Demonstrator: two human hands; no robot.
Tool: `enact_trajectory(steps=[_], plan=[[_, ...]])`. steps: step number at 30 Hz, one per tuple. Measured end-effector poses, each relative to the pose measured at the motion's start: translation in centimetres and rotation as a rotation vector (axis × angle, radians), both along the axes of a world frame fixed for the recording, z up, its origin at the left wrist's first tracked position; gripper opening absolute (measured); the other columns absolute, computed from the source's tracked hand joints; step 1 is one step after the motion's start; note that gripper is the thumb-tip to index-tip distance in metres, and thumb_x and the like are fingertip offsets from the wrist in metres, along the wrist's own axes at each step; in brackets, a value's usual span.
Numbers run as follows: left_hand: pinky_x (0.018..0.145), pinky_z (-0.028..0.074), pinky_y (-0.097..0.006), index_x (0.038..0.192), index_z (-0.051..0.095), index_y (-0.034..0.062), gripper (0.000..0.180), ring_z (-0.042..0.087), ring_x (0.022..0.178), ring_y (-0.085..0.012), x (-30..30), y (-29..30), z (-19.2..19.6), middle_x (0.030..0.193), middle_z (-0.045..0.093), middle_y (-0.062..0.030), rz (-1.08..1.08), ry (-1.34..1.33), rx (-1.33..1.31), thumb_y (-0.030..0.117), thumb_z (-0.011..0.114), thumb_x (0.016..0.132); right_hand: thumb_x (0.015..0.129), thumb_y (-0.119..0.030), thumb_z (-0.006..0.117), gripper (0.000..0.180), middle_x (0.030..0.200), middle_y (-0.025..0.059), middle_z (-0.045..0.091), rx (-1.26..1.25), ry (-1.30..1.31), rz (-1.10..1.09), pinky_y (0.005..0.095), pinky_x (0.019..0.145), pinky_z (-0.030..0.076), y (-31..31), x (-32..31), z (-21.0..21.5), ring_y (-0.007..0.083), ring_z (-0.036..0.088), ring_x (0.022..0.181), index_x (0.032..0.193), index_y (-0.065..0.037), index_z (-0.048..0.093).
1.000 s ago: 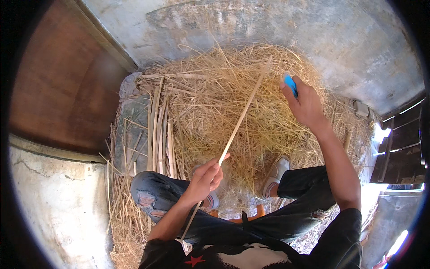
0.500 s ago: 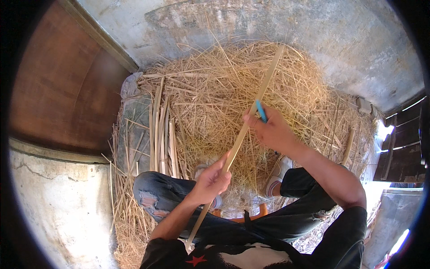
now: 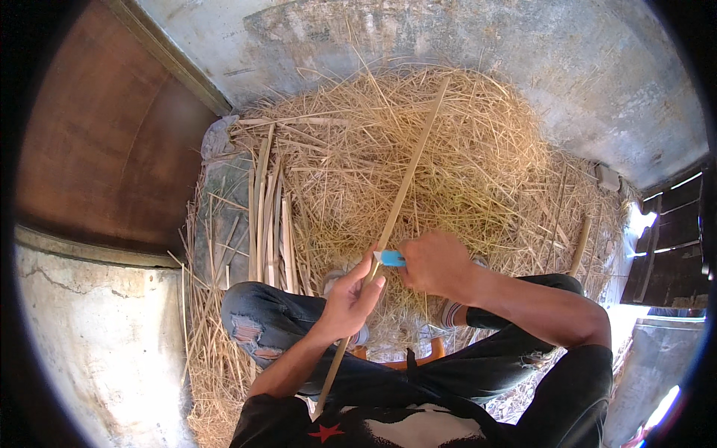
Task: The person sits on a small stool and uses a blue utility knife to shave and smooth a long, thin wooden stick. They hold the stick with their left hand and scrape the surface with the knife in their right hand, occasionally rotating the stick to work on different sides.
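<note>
A long, pale bamboo strip (image 3: 411,168) slants from my lap up over the shavings. My left hand (image 3: 348,300) grips it near the middle, thumb on one side and fingers on the other. My right hand (image 3: 437,263) is closed round a blue-handled cutter knife (image 3: 392,258). Its short, light blade meets the strip just beyond my left fingertips. The fingers of the right hand are partly hidden behind its back.
A heap of bamboo shavings (image 3: 336,172) covers the floor up to the grey wall (image 3: 448,37). Several split bamboo strips (image 3: 261,216) lie on a stone slab (image 3: 228,187) at left. A brown door panel (image 3: 112,142) stands left. Under me is an orange-brown stool (image 3: 438,347).
My right hand has come down along the strip toward my left hand, with the knife now turned across the strip. The strip's far end has shifted slightly left.
</note>
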State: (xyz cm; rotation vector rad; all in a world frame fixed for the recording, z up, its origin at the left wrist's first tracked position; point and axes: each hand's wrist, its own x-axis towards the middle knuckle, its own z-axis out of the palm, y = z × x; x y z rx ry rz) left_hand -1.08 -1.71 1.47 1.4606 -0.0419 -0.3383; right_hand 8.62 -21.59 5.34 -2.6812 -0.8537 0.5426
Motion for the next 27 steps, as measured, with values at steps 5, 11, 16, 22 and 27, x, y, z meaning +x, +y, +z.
enact_trajectory(steps=[5,11,16,22,27], plan=[[0.051,0.027,-0.02,0.161,0.028,0.0032,0.062,0.033,0.058,0.0004,0.3,0.4,0.5,0.072,0.037,0.0116,0.02,0.079,-0.053,0.003,0.053,0.105,0.081,-0.022,0.067,0.023,0.078,0.0231,0.071,-0.043,-0.115,-0.098,0.0502,0.067,0.059,-0.3,3.7,0.7,0.039,0.073,0.075,0.086,0.0,0.074],[0.05,0.027,-0.021,0.16,0.029,0.0021,0.062,0.034,0.059,0.0007,-1.4,1.1,-0.3,0.072,0.037,0.0109,-0.08,-0.027,0.041,0.004,0.055,0.104,0.08,-0.021,0.067,0.022,0.073,0.024,0.069,-0.079,-0.175,-0.428,0.0526,0.07,0.059,-4.8,10.0,1.9,0.0403,0.072,0.072,0.08,0.001,0.072],[0.053,0.028,-0.02,0.16,0.03,0.0016,0.06,0.034,0.061,0.0004,-0.7,1.0,-1.1,0.077,0.037,0.0102,-0.016,0.038,0.015,0.004,0.054,0.105,0.077,-0.02,0.065,0.023,0.076,0.0233,0.071,-0.101,0.062,-0.026,0.0512,0.068,0.06,0.5,2.0,0.6,0.0405,0.073,0.075,0.084,0.001,0.074],[0.053,0.029,-0.021,0.158,0.033,0.0008,0.058,0.036,0.061,-0.0006,-1.1,1.1,-0.3,0.077,0.04,0.0092,-0.038,-0.011,0.054,0.005,0.055,0.104,0.081,-0.022,0.066,0.025,0.072,0.0244,0.068,0.011,-0.113,-0.429,0.0511,0.07,0.059,-4.5,10.2,0.3,0.0399,0.072,0.075,0.086,0.002,0.071],[0.051,0.028,-0.022,0.158,0.034,-0.0001,0.059,0.036,0.058,-0.0008,-1.2,0.9,-1.5,0.07,0.036,0.0089,-0.072,-0.138,0.215,0.002,0.055,0.103,0.08,-0.021,0.066,0.025,0.074,0.0248,0.069,0.012,-0.145,-0.301,0.0514,0.069,0.058,-5.9,8.9,-0.3,0.0417,0.071,0.072,0.079,0.003,0.07]])
